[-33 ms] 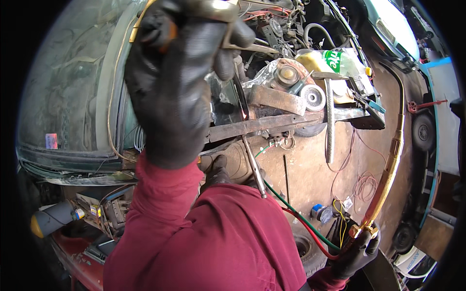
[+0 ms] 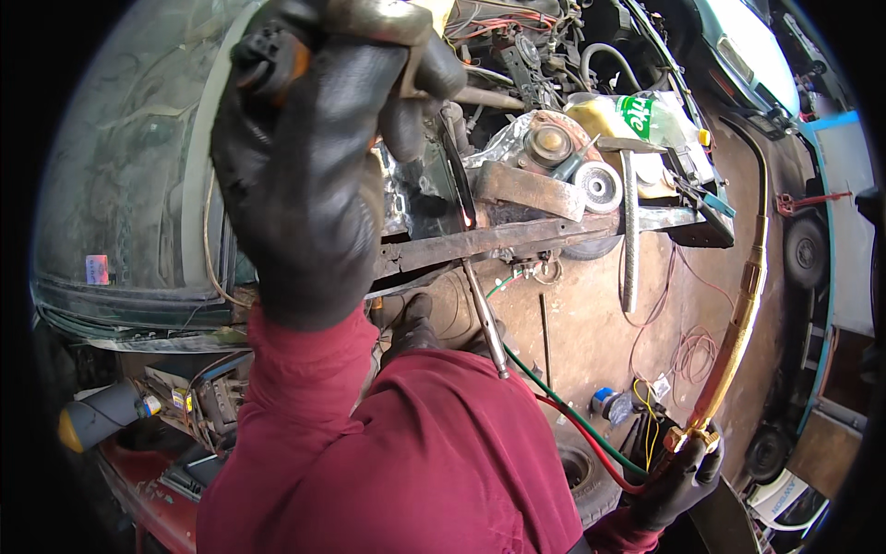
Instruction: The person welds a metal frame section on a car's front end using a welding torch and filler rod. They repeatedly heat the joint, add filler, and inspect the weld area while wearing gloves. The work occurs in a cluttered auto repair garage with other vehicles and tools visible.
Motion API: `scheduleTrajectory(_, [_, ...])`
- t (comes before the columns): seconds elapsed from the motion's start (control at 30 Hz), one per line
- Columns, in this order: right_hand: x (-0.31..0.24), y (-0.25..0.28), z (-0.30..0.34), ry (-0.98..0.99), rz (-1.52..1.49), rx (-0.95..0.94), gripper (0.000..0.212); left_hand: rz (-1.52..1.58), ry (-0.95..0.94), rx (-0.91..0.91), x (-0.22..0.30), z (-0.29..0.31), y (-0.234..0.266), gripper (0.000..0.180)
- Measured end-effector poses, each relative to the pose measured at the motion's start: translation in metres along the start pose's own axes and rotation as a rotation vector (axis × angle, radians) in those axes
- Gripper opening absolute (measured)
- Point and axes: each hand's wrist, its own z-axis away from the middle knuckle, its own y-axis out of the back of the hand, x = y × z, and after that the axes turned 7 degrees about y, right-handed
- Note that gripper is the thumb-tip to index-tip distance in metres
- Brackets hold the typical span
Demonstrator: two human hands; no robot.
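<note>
Head view: right grip (image 2: 683,482) pinches torch (image 2: 734,342), left grip (image 2: 318,175) clasps metal object (image 2: 380,20); apparently readying the torch, next calling for steadiness.

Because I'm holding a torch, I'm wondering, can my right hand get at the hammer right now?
Probably not straight away: your right hand is closed around the torch. Otherwise the way looks fairly free, as the handle of the hammer sticks out with nothing lying over it.
</note>
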Motion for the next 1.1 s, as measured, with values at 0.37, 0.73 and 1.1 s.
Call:
scheduleTrajectory(0.37, [-0.012, -0.046, -0.038, 0.033, -0.029, -0.083, 0.041, -0.184, 0.330, 0.031, -0.046, 0.020, 0.003, 0.025])
scheduleTrajectory(0.73, [-0.018, -0.057, -0.041, 0.003, 0.010, -0.129, 0.043, -0.238, 0.269, -0.165, -0.075, 0.004, 0.005, 0.022])
scheduleTrajectory(1.1, [-0.011, -0.054, -0.033, -0.028, 0.049, -0.154, 0.045, -0.252, 0.140, -0.243, -0.082, 0.011, -0.013, 0.025])
